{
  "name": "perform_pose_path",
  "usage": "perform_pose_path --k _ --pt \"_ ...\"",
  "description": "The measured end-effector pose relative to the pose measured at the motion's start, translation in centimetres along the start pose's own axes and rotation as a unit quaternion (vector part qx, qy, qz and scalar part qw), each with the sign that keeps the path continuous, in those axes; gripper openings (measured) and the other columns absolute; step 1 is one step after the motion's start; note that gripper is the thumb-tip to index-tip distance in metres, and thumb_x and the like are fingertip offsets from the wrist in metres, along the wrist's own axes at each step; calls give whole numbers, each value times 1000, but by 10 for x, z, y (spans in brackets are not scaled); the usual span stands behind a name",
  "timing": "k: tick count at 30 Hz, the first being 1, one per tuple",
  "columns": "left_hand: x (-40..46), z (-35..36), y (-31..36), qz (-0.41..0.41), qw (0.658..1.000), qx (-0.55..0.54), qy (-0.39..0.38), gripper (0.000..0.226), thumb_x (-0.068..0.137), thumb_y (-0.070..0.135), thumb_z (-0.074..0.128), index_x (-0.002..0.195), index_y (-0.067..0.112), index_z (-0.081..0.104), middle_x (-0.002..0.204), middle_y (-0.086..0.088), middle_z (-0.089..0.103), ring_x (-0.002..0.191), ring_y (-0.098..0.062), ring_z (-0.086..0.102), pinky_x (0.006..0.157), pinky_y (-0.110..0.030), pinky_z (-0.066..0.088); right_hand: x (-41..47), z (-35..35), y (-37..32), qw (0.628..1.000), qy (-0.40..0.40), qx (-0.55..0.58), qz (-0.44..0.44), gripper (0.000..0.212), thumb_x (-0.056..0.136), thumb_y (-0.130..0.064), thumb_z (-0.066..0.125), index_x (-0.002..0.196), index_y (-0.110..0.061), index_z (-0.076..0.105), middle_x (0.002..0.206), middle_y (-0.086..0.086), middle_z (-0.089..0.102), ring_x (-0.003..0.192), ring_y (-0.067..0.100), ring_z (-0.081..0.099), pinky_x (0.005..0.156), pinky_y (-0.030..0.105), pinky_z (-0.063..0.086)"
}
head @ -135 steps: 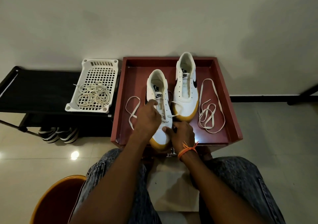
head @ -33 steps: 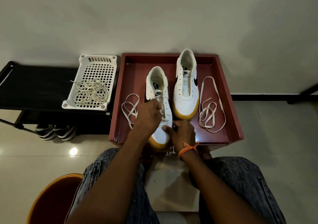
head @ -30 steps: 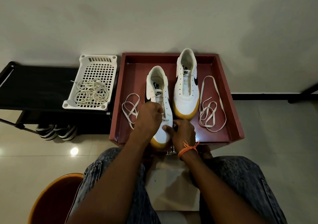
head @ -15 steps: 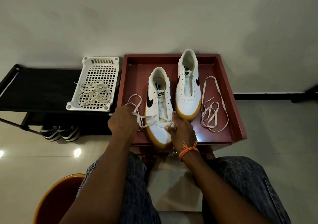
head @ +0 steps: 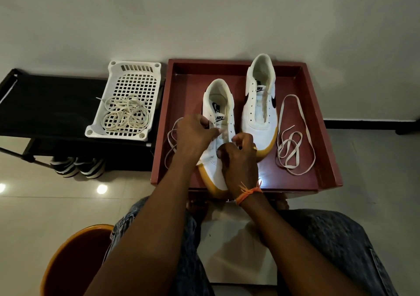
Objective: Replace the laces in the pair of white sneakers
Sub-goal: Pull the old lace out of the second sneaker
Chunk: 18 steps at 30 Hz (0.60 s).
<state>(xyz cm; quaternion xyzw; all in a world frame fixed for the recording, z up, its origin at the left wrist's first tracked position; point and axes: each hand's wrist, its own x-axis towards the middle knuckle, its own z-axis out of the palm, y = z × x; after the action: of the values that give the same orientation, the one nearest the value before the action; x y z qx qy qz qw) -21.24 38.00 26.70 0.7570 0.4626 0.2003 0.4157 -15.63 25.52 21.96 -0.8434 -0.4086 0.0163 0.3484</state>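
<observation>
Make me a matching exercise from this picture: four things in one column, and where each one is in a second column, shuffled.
Things:
1. tangled old laces
2. loose lace
3. near sneaker
4. far sneaker

Places:
A. under both hands, at the front of the red tray
B. in the white basket
C. on the tray floor, right of both shoes
D. by the tray's back wall, no lace in it

Pairs: 1-B, 2-C, 3-A, 4-D

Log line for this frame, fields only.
step: lacing near sneaker | left hand: pinches lace | right hand: pinches lace | far sneaker: unlaced | spare lace: in tray
</observation>
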Motion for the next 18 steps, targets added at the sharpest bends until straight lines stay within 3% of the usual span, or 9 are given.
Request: perform_pose_path --k 2,4,6,7,8,10,13,16,18 --pt "4 -2 0 -4 1000 5 -8 26 67 22 89 77 3 74 69 -7 71 63 -20 68 60 -32 56 0 -3 0 999 32 28 19 5 85 -8 66 81 -9 67 112 6 40 95 8 46 81 15 44" --pt "7 -4 0 -15 1000 -2 -20 23 65 21 89 76 6 74 67 -3 71 63 -17 69 61 -34 59 -9 -2 14 994 44 53 82 18 87 -27 62 88 -10 69 115 4 40 102 -2 44 92 5 36" --pt "10 -5 -2 -28 999 2 -33 23 64 19 88 74 7 73 67 -4 70 61 -17 68 59 -34 59 -19 -3 28 984 49 90 143 35 80 -50 63 92 -19 74 121 11 53 110 13 57 105 28 45" --pt "12 -7 -3 -40 998 -3 -46 24 64 18 89 75 6 72 68 -5 70 59 -18 67 57 -33 58 -24 -4 33 975 46 129 175 36 74 -55 65 92 -26 75 121 14 58 109 21 62 103 41 48" --pt "14 -9 -4 -52 996 -18 -64 26 64 18 90 77 5 72 70 -8 71 57 -18 65 56 -32 56 -24 -9 31 968 38 146 203 29 72 -55 66 89 -33 74 120 16 60 106 23 65 100 46 50" --pt "20 -15 -3 -78 991 -41 -105 32 65 20 91 84 3 72 76 -13 73 55 -17 63 52 -29 54 -17 -26 12 963 57 162 207 7 78 -37 71 85 -35 70 119 13 56 97 15 66 95 40 53" --pt "36 -21 -1 -90 985 -73 -125 39 68 32 90 90 5 72 82 -12 75 61 -15 68 59 -30 59 -4 -36 1 987 84 115 68 17 86 -12 70 100 -21 65 126 5 40 100 1 59 82 19 52" --pt "47 -19 2 -73 988 -90 -99 45 67 35 90 94 6 70 86 -8 74 72 -17 73 67 -33 62 2 -28 -4 998 35 -25 -38 16 88 -22 68 103 -16 71 134 13 41 118 28 51 86 31 49" --pt "49 -17 6 -59 990 -72 -109 44 67 30 90 93 1 70 85 -11 74 67 -16 71 64 -32 61 4 -18 0 996 24 -70 -49 8 85 -19 73 90 -13 74 127 18 51 112 36 54 84 38 53"
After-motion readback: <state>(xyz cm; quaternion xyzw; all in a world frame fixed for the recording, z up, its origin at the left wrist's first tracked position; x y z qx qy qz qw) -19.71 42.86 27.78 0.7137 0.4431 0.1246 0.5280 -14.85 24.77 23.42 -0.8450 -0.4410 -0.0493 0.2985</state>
